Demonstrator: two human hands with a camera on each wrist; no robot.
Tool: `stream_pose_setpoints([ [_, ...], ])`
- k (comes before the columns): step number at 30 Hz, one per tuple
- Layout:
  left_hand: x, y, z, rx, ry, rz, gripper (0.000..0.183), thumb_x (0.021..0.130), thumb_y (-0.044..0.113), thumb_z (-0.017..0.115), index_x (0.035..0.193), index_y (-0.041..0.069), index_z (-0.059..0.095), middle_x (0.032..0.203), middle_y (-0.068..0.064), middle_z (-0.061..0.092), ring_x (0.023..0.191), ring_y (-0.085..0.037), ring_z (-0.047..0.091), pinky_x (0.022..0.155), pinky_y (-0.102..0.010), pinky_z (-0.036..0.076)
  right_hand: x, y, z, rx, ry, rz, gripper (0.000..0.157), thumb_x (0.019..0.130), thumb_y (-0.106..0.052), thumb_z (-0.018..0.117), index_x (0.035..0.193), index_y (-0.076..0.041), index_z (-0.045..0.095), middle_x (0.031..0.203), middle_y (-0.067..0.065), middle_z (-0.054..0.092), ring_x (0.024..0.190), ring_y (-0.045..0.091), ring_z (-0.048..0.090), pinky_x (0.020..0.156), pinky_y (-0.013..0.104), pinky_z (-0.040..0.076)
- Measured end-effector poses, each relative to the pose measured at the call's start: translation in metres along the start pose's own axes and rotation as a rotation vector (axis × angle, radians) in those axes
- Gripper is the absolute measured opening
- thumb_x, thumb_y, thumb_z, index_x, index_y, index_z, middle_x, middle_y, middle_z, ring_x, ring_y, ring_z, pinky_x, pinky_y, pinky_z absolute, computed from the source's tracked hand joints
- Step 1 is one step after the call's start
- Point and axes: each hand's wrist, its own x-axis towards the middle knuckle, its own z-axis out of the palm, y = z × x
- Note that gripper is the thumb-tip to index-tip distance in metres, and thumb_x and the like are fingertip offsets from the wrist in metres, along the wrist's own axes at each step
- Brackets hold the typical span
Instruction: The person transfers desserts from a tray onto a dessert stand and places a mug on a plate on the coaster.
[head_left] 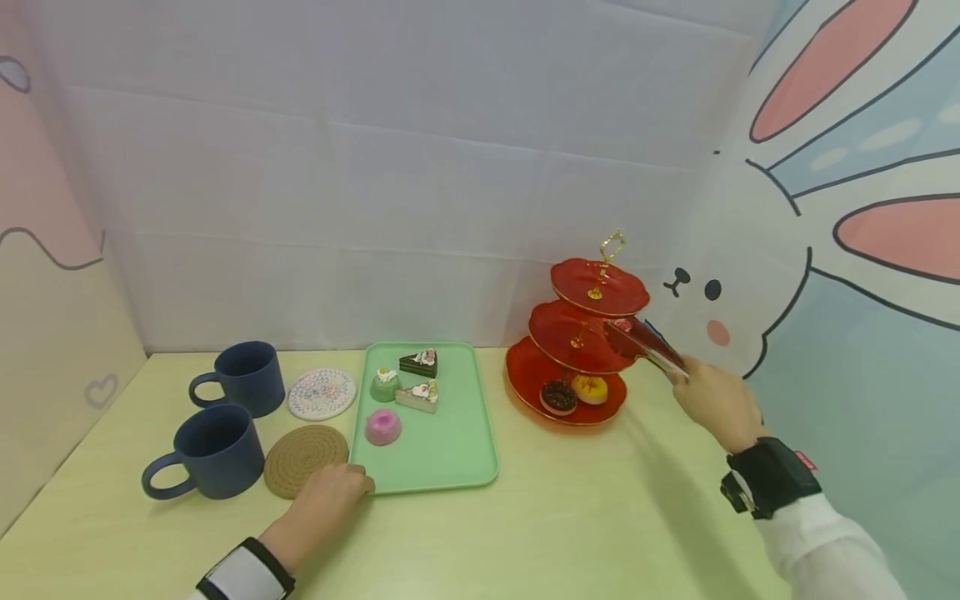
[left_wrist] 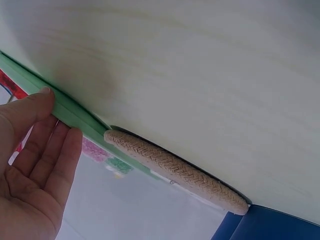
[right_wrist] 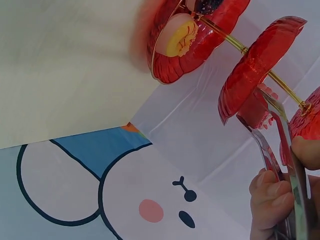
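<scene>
My right hand [head_left: 716, 404] grips metal tongs [right_wrist: 295, 195] at the right of a red three-tier cake stand [head_left: 577, 337]. Between the tongs' tips is a small red-pink cake [right_wrist: 255, 107] with a frilly top, held close over the middle tier. On the bottom tier lie a chocolate donut [head_left: 558, 397] and a yellow donut [head_left: 590, 389]. My left hand [head_left: 330, 500] is at the near left corner of a green tray [head_left: 442, 462], thumb and fingers pinching its rim. Toward the tray's left and back sit a pink cake [head_left: 383, 427], a green cake [head_left: 386, 385] and two cake slices [head_left: 417, 396].
Left of the tray lie a woven brown coaster [head_left: 306, 461] and a patterned white coaster [head_left: 322, 394]. Two dark blue mugs [head_left: 219, 452] stand beyond them, handles to the left. A white sheet [head_left: 337, 167] hangs behind the table; a rabbit-print cloth [head_left: 847, 358] covers the right side.
</scene>
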Motion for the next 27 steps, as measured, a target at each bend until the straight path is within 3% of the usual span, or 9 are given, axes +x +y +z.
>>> stream_pose_setpoints([
  [9, -0.002, 0.001, 0.000, -0.011, -0.009, -0.003, 0.016, 0.065, -0.004, 0.067, 0.064, 0.012, 0.067, 0.057, 0.000, 0.058, 0.050, -0.015, 0.053, 0.042, -0.033, 0.047, 0.016, -0.011, 0.005, 0.014, -0.050, 0.015, 0.026, 0.093, -0.025, 0.045, 0.088, -0.001, 0.053, 0.064, 0.010, 0.049, 0.054, 0.026, 0.047, 0.044, 0.035, 0.037],
  [22, -0.002, 0.001, -0.001, 0.008, -0.013, -0.003, 0.016, 0.065, -0.003, 0.068, 0.063, 0.013, 0.067, 0.056, 0.001, 0.057, 0.049, -0.015, 0.052, 0.041, -0.033, 0.047, 0.031, -0.007, 0.021, -0.039, -0.015, -0.017, 0.026, 0.090, -0.023, 0.046, 0.084, 0.000, 0.056, 0.062, 0.012, 0.054, 0.055, 0.031, 0.051, 0.047, 0.046, 0.043],
  [27, -0.001, 0.001, -0.001, 0.014, -0.005, -0.003, 0.016, 0.065, -0.003, 0.068, 0.062, 0.013, 0.067, 0.056, 0.001, 0.056, 0.048, -0.014, 0.052, 0.040, -0.033, 0.047, 0.033, -0.008, 0.022, -0.040, -0.022, -0.010, 0.028, 0.091, -0.024, 0.047, 0.086, 0.002, 0.056, 0.062, 0.013, 0.053, 0.054, 0.030, 0.049, 0.046, 0.044, 0.042],
])
